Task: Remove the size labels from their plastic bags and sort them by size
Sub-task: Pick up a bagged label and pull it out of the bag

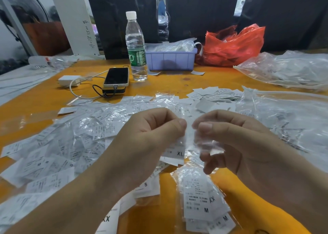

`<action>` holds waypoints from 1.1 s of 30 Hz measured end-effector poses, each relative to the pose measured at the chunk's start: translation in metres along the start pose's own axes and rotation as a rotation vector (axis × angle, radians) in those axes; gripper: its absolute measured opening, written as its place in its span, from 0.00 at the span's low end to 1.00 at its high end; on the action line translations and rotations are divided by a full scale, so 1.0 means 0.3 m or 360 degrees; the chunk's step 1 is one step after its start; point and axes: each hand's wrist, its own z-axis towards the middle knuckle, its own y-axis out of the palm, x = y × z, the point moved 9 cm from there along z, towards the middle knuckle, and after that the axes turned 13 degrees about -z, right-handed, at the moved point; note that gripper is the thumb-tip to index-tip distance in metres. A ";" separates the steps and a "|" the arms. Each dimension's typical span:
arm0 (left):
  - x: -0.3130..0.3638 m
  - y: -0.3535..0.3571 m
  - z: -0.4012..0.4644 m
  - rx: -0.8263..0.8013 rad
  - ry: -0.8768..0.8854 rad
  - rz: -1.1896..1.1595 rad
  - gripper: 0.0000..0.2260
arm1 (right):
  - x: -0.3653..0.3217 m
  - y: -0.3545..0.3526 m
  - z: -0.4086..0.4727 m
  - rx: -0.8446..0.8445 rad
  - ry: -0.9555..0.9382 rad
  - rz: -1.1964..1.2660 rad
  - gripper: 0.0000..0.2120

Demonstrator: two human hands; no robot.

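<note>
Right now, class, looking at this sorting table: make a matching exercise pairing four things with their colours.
Things:
1. bottle cap
2. tray
3. crumpled bag
4. phone screen

Colours:
A. red
B. black
C. white
D. lilac

Pairs: 1-C, 2-D, 3-A, 4-B

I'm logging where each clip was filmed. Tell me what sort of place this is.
Probably a garment workshop or packing room. Loose size labels marked S, M and XL cover an orange worktable, with clear plastic bags heaped alongside and a lilac bin of more bagged labels at the back.
</note>
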 end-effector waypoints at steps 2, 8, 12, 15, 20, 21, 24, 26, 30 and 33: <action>-0.002 0.015 -0.004 -0.0047 -0.0013 0.0015 0.10 | -0.001 0.012 -0.001 -0.0069 0.0001 -0.0052 0.06; -0.006 0.004 0.001 -0.0003 0.0005 0.0009 0.12 | -0.005 0.020 -0.008 -0.0069 -0.0041 -0.0087 0.02; -0.009 -0.030 0.007 0.0115 0.0018 -0.0139 0.09 | -0.008 -0.021 -0.002 0.0099 -0.0063 -0.0073 0.02; 0.000 -0.073 0.004 0.0278 0.0101 -0.0236 0.07 | -0.009 -0.033 -0.002 0.0157 -0.0076 -0.0021 0.04; 0.040 -0.108 -0.007 0.0410 0.0242 -0.0335 0.09 | -0.006 -0.028 -0.003 0.0140 -0.0061 0.0007 0.06; 0.048 -0.107 -0.009 0.0410 0.0260 -0.0359 0.10 | -0.006 -0.026 -0.004 0.0131 -0.0061 0.0006 0.06; 0.064 -0.099 -0.013 0.0388 0.0288 -0.0383 0.12 | -0.012 -0.019 -0.008 0.0114 -0.0081 0.0006 0.05; 0.068 -0.094 -0.016 0.0381 0.0287 -0.0391 0.13 | -0.017 -0.018 -0.011 0.0116 -0.0103 0.0004 0.04; 0.070 -0.092 -0.019 0.0372 0.0283 -0.0381 0.12 | -0.029 -0.024 -0.017 0.0156 -0.0152 -0.0017 0.04; 0.068 -0.091 -0.018 0.0356 0.0265 -0.0352 0.12 | -0.036 -0.028 -0.019 0.0184 -0.0181 -0.0053 0.03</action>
